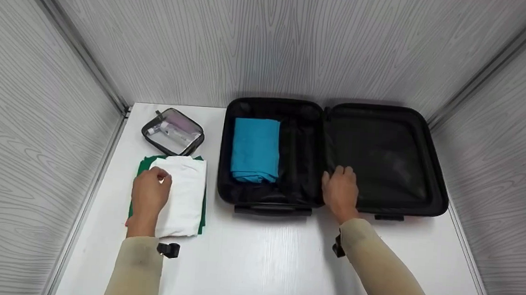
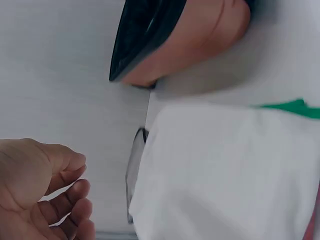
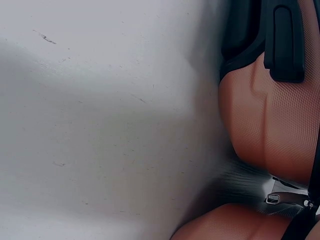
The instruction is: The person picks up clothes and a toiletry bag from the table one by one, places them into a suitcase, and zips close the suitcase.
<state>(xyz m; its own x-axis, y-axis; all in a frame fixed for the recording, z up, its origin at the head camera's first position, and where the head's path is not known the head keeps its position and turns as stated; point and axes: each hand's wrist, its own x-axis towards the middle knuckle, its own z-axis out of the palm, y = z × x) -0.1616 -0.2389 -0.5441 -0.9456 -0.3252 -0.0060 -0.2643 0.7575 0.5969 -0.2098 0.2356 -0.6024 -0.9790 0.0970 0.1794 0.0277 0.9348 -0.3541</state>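
My left hand (image 1: pixel 148 192) is over the left edge of a folded white cloth (image 1: pixel 183 197), fingers loosely curled. In the left wrist view that hand (image 2: pixel 45 195) has nothing in its fingers. Green cloth (image 1: pixel 142 166) shows beneath the white one. My right hand (image 1: pixel 341 190) lies at the front inner edge of an open suitcase's right half (image 1: pixel 378 160), fingers pointing inward; whether it touches the lining is hard to tell. A folded blue cloth (image 1: pixel 256 147) lies in the suitcase's left half (image 1: pixel 302 155).
Behind the white cloth lies a clear pouch (image 1: pixel 185 137) with black edging and small items inside. The suitcase's orange shell (image 3: pixel 280 120) and a strap buckle (image 3: pixel 273 199) show in the right wrist view. Grey walls (image 1: pixel 274 51) enclose the white table (image 1: pixel 254 267).
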